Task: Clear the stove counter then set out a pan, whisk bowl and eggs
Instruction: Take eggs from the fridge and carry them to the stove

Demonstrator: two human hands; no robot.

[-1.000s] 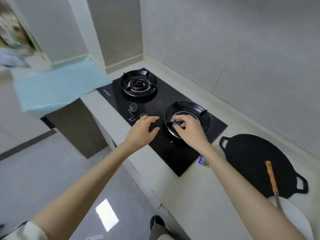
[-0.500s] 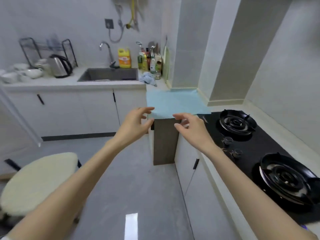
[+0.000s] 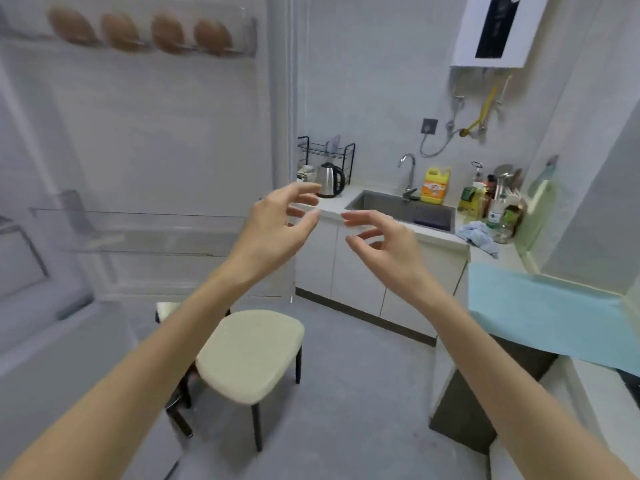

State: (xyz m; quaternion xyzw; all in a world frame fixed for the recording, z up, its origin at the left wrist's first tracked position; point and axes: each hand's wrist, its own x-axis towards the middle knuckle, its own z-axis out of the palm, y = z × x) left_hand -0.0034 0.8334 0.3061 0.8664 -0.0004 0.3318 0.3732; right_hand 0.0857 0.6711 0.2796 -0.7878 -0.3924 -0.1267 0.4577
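**Left hand** (image 3: 273, 226): raised in mid-air, palm turned inward. Its fingers (image 3: 303, 189) are loosely curled and spread, and hold nothing.

**Right hand** (image 3: 384, 242): raised level with the left. Its fingers (image 3: 360, 216) are loosely curled over the thumb and hold nothing. The tips of the two hands are near each other but apart.

**Eggs** (image 3: 119, 32): four, brown, blurred.
- They sit in one row in a clear rack (image 3: 244, 41) at the top of a white door panel (image 3: 166, 133), upper left, well above both hands.
- The row runs left to right, dipping slightly toward the right.
- Each egg's long axis appears to lean from upper left to lower right.
- Which end is the pointed one cannot be told.

**Clear shelf** (image 3: 138, 216): lower on the same panel, left of the left hand.

**Stool** (image 3: 249, 351): cream seat, dark legs, on the grey floor beneath the forearms.

**Sink** (image 3: 398, 206): set in the white counter beyond the hands, with a tap (image 3: 409, 171) behind it.

**Kettle** (image 3: 329, 178): steel, on the counter left of the sink, before a black wire rack (image 3: 348, 157).

**Yellow bottle** (image 3: 434, 185): just right of the tap.

**Crumpled cloth** (image 3: 478, 235): blue, at the counter's right end.

**Blue sheet** (image 3: 536, 310): spread flat over the surface at the right.
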